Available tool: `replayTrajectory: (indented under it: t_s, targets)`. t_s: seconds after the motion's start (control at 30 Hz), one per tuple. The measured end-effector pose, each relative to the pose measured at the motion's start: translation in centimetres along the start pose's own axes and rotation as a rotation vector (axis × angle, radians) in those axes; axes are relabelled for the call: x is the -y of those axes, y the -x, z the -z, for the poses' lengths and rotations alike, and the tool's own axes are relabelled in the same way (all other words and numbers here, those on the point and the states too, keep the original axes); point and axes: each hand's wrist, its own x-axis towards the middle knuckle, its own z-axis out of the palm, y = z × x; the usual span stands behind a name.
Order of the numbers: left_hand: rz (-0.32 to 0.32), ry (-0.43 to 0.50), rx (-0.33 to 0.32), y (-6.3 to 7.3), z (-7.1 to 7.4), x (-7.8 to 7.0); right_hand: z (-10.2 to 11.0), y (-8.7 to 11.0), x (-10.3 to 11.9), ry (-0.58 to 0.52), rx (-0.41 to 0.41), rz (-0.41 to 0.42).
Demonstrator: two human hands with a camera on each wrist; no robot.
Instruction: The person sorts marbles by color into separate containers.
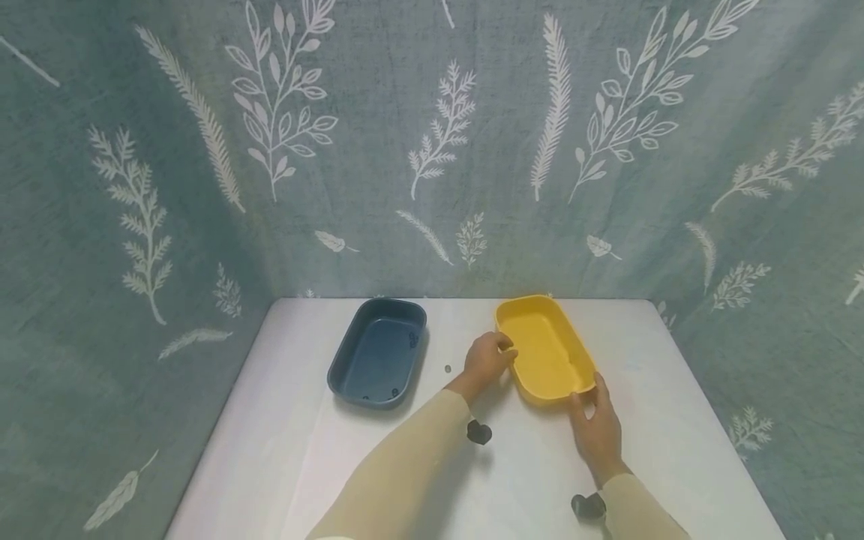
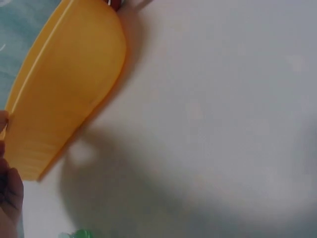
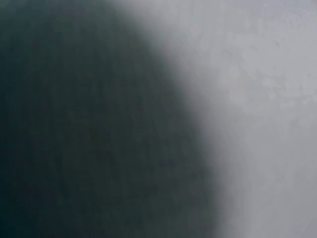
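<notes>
A yellow tray (image 1: 548, 352), rounded at its corners, sits at the back right of the white table. My left hand (image 1: 487, 358) pinches its left rim between thumb and fingers. At the near right corner my right hand (image 1: 597, 431) grips the tray, thumb on the near edge and fingers on the right side. From the left wrist, the tray's outer wall (image 2: 74, 69) shows from the side, with part of the left hand (image 2: 10, 193) at its rim. In the right wrist view a dark blurred shape covers much of the picture, and neither hand nor tray shows.
A dark blue tray (image 1: 381, 352) stands at the back left, with several small dark things along its edges. Between the trays lies a tiny roundish object (image 1: 448, 368). A green object (image 2: 81, 233) peeks in at the left wrist view's bottom. Patterned cloth (image 1: 378, 150) encloses the table (image 1: 297, 360).
</notes>
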Motion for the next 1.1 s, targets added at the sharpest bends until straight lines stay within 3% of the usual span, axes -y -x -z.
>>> replayTrajectory:
  t_s: [0.27, 0.53, 0.83, 1.1]
  targets:
    - [-0.063, -0.021, -0.042, 1.0, 1.3, 1.1, -0.1, -0.2, -0.1, -0.009, 0.003, 0.003]
    - [-0.053, -0.027, -0.074, 2.3, 2.7, 2.8, -0.3, -0.3, -0.4, 0.011, -0.030, 0.042]
    - [0.003, -0.031, -0.087, 3.1, 3.5, 4.1, 0.1, -0.1, -0.1, 0.007, -0.013, 0.004]
    - [0.128, -0.024, -0.207, 4.3, 3.5, 5.7, 0.4, 0.0, 0.4, 0.004, 0.001, 0.006]
